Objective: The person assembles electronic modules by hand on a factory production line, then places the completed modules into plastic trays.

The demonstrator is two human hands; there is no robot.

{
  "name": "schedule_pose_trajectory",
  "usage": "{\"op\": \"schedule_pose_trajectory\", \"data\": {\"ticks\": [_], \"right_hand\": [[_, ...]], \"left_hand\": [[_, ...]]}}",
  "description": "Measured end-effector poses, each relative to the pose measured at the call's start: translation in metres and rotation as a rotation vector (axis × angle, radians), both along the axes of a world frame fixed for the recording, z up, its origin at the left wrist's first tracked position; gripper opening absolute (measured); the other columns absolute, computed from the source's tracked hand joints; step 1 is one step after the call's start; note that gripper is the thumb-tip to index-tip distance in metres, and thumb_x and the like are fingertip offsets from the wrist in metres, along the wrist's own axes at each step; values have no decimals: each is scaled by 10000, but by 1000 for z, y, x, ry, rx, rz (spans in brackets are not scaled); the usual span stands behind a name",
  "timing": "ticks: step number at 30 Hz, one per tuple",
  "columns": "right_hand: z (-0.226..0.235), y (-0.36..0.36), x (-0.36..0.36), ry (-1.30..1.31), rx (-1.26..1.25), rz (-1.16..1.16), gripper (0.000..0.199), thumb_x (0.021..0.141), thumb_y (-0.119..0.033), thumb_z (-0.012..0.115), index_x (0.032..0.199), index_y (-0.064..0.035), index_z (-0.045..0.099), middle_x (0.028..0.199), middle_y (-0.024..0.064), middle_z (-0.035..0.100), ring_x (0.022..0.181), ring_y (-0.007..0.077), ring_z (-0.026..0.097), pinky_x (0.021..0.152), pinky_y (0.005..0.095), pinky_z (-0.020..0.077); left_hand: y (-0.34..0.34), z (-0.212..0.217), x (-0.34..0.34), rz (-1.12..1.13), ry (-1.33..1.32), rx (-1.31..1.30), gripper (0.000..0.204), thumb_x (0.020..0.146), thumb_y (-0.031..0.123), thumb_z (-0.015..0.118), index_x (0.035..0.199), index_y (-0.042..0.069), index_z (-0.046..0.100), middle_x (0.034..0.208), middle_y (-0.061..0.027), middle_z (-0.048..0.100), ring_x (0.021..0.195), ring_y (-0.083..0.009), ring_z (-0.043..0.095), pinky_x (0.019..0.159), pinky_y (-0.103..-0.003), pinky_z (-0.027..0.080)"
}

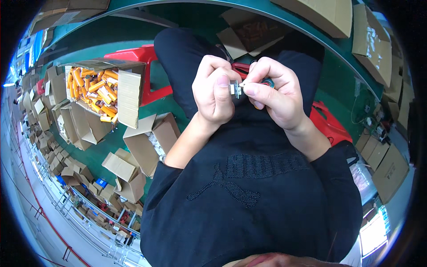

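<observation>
In front of my chest, my left hand (212, 91) pinches a small part with a dark, thin plate and pale metal pieces (235, 89), which looks like a little circuit board. My right hand (276, 91) comes up against it from the right, thumb and forefinger closed at the part's edge. Between the right fingers shows a small round teal-and-dark piece (267, 82); its kind is not clear. Something small and orange-yellow peeks out under the right fingers. Where the two hands meet, fingertips hide the contact.
At left, an open carton (129, 100) holds many orange cylinders (95, 91) near a red stool (153, 71). More open cartons (155, 135) stand on the green floor. A table edge (338, 49) curves across the far side, with a carton of white pieces (372, 49) at right.
</observation>
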State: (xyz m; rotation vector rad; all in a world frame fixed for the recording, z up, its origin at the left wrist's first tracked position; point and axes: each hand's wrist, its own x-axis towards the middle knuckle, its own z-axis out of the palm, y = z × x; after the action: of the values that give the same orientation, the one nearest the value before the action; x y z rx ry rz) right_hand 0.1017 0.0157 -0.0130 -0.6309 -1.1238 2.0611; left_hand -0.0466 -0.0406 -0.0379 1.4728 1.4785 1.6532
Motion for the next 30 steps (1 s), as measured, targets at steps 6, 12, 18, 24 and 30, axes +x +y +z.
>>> {"op": "schedule_pose_trajectory", "data": {"ticks": [6, 12, 18, 24, 30], "right_hand": [[-1, 0, 0, -2, 18, -2, 23, 927, -56, 681, 917, -37, 671, 756, 17, 611, 568, 56, 469, 541, 185, 363], [-1, 6, 4, -24, -30, 27, 40, 931, -59, 670, 909, -28, 681, 749, 26, 613, 559, 61, 473, 532, 187, 366], [-5, 11, 10, 4, -221, 91, 66, 936, -62, 656, 897, -19, 688, 723, 35, 612, 531, 68, 474, 505, 189, 364], [-18, 19, 17, -6, -250, 172, 40, 912, 2, 608, 877, 1, 624, 726, 56, 564, 485, 73, 441, 468, 194, 370], [-24, 21, 21, 144, -459, 314, 110, 969, -87, 634, 908, -10, 682, 698, 35, 608, 508, 70, 486, 490, 187, 386]], "left_hand": [[1, -2, 0, -13, 5, 19, 332, 981, 162, 468, 784, 6, 685, 935, -134, 564, 772, -212, 510, 698, -313, 437], [1, 0, 0, -49, -11, -30, 312, 978, 159, 489, 795, -5, 680, 925, -132, 560, 764, -215, 507, 677, -309, 437], [-4, -3, -4, -149, 75, -110, 352, 1029, 195, 444, 827, -9, 647, 934, -125, 564, 742, -193, 472, 660, -295, 383], [-5, -4, -12, -208, 178, -151, 294, 1004, 173, 503, 831, 1, 669, 922, -124, 552, 740, -211, 497, 653, -308, 436], [-5, -4, -11, -289, 122, -180, 301, 1022, 166, 477, 855, 5, 668, 926, -116, 552, 744, -207, 497, 667, -311, 438]]}}
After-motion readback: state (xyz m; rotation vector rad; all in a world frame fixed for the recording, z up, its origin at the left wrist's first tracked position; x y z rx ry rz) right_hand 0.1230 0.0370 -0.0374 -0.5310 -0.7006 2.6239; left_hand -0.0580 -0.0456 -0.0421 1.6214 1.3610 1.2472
